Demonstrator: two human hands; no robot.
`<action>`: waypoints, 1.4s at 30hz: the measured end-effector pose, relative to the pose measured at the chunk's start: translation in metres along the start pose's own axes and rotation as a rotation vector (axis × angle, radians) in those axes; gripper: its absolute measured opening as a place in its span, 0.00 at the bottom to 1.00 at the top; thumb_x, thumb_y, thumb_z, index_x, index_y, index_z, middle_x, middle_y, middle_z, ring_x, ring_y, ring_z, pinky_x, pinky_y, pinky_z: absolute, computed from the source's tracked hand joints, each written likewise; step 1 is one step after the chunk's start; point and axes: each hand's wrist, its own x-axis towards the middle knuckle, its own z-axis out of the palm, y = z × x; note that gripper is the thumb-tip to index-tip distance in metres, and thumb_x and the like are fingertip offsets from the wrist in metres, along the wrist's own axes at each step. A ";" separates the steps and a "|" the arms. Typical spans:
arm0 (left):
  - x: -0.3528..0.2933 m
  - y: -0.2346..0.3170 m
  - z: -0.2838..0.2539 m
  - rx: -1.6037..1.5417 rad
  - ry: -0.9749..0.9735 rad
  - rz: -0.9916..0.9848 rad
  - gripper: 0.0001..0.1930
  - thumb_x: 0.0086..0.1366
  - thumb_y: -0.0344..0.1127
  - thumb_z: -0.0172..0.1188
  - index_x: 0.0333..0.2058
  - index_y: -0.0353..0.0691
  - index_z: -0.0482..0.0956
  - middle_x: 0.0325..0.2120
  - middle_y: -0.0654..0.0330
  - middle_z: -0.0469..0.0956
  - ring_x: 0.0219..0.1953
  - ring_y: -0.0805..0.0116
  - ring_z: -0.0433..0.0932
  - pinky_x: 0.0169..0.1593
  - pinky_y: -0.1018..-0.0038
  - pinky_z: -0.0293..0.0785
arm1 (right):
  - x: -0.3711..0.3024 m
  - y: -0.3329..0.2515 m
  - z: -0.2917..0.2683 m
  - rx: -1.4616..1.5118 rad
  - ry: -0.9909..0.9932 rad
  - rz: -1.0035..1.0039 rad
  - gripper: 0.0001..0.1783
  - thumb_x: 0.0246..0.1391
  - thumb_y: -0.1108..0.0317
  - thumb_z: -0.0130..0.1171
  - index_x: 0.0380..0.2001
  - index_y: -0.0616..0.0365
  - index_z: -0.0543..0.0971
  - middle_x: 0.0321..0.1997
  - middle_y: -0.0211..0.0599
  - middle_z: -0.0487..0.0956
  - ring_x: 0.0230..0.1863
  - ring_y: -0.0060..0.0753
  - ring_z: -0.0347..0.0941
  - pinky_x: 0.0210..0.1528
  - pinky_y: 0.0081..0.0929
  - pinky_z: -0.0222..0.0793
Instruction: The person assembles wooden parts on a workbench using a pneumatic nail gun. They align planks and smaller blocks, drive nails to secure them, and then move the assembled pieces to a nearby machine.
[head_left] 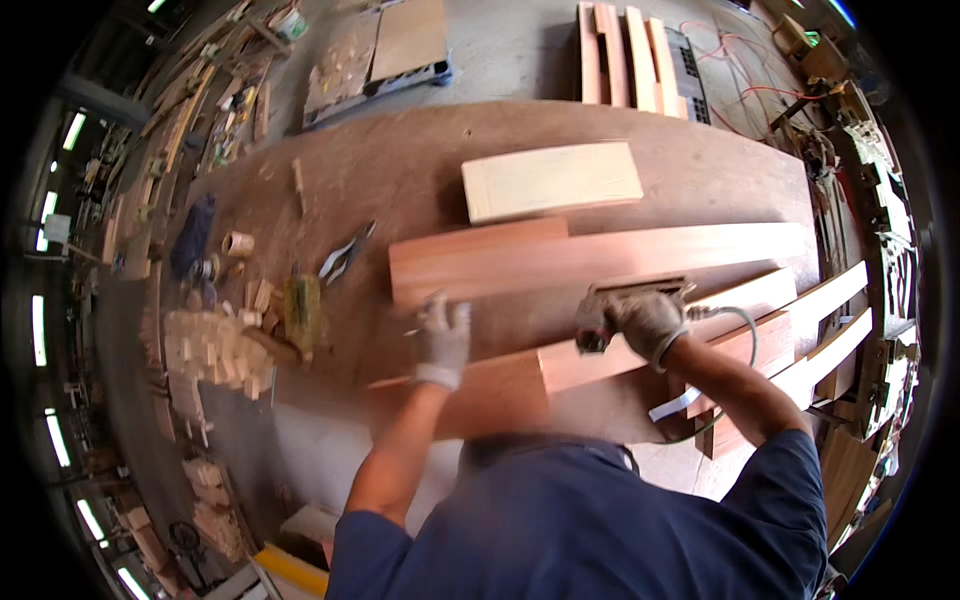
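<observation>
My right hand (652,325), in a pale work glove, grips a dark nail gun (592,325) with a hose at its rear. The gun is over the tabletop, between the long reddish boards (660,250) and a plank (590,362) nearer me. My left hand (443,335), gloved too, hovers beside the left end of the long boards with its fingers apart. Below it, a wide reddish board (490,395) lies close to my body. Farther back rests a pale rectangular wooden piece (552,182).
Pliers (346,252), a small cup (238,244) and a pile of wood blocks (215,348) occupy the table's left side. Several planks (838,290) jut past its right edge. The air hose (750,330) curves beside my right forearm. Beyond the table stand pallets with boards (625,60).
</observation>
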 end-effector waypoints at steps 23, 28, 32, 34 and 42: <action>0.260 -0.011 0.130 -0.580 -0.162 -0.368 0.21 0.81 0.45 0.50 0.46 0.33 0.86 0.43 0.41 0.87 0.45 0.56 0.87 0.48 0.63 0.79 | 0.200 0.217 -0.026 0.220 0.331 0.572 0.32 0.71 0.37 0.49 0.44 0.57 0.86 0.39 0.50 0.87 0.45 0.49 0.85 0.48 0.44 0.79; 0.288 0.009 0.132 -0.380 -0.309 -0.541 0.33 0.74 0.62 0.54 0.55 0.34 0.84 0.49 0.51 0.85 0.51 0.62 0.81 0.56 0.69 0.73 | 0.239 0.256 0.031 0.768 0.207 0.820 0.47 0.71 0.28 0.40 0.52 0.68 0.83 0.43 0.59 0.86 0.47 0.58 0.82 0.57 0.46 0.72; 0.284 -0.037 0.104 -0.539 -0.216 -0.654 0.42 0.69 0.72 0.57 0.59 0.34 0.84 0.52 0.57 0.84 0.54 0.67 0.78 0.61 0.73 0.70 | 0.229 0.181 -0.018 0.910 0.235 0.799 0.48 0.70 0.26 0.41 0.46 0.68 0.85 0.37 0.57 0.83 0.42 0.52 0.79 0.54 0.43 0.71; 0.282 -0.020 0.076 -0.615 -0.206 -0.653 0.40 0.69 0.73 0.58 0.56 0.38 0.86 0.44 0.59 0.83 0.45 0.71 0.75 0.52 0.71 0.72 | 0.202 0.164 -0.028 1.009 0.373 0.801 0.48 0.69 0.25 0.44 0.45 0.68 0.85 0.37 0.55 0.83 0.42 0.52 0.77 0.55 0.42 0.71; 0.238 -0.046 -0.027 -0.652 0.034 -0.471 0.28 0.78 0.57 0.55 0.55 0.34 0.84 0.39 0.60 0.86 0.38 0.68 0.79 0.47 0.72 0.76 | 0.170 0.047 -0.077 1.080 0.611 0.585 0.38 0.67 0.33 0.57 0.35 0.65 0.82 0.28 0.30 0.74 0.32 0.23 0.68 0.40 0.26 0.69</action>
